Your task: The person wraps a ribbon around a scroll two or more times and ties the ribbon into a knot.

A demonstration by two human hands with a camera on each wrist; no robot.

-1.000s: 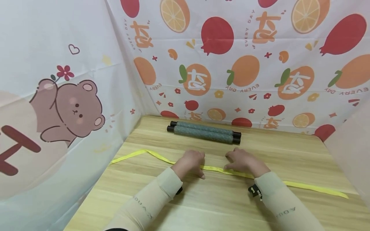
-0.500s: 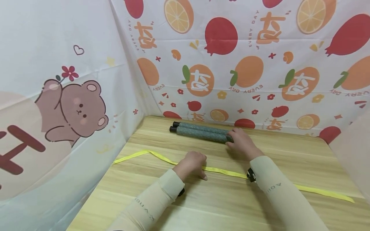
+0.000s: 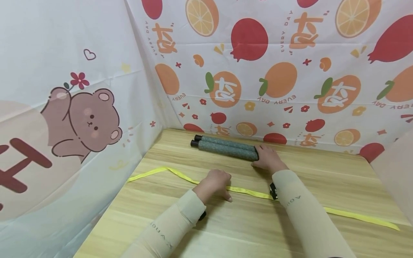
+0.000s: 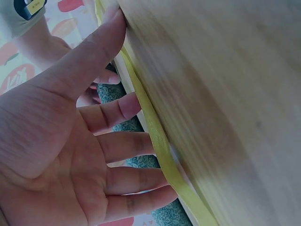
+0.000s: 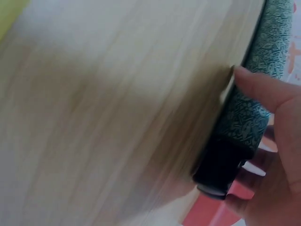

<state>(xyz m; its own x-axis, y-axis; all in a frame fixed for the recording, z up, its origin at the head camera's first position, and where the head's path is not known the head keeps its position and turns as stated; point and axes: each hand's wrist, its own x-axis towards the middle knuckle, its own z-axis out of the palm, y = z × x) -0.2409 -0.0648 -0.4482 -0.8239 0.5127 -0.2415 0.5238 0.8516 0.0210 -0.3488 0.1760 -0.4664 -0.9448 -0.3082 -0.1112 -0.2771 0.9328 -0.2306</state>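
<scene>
From here, the right hand point(image 3: 266, 157) grips the paired green rods point(image 3: 226, 148) by one end, toward the back of the table point(image 3: 238, 229).
Best span both; the left hand point(image 3: 214, 182), fingers loosely apart, rests over the yellow ribbon point(image 3: 248, 191).

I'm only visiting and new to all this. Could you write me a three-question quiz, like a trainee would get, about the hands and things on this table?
1. True or false: the yellow strip runs under the left hand.
2. Where does the right hand hold the green rods? A: at the person's left end. B: in the middle. C: at the person's right end.
3. How many rods lie side by side, and what colour are their ends?

Key: 1. True. 2. C. 3. Two; black.
</scene>
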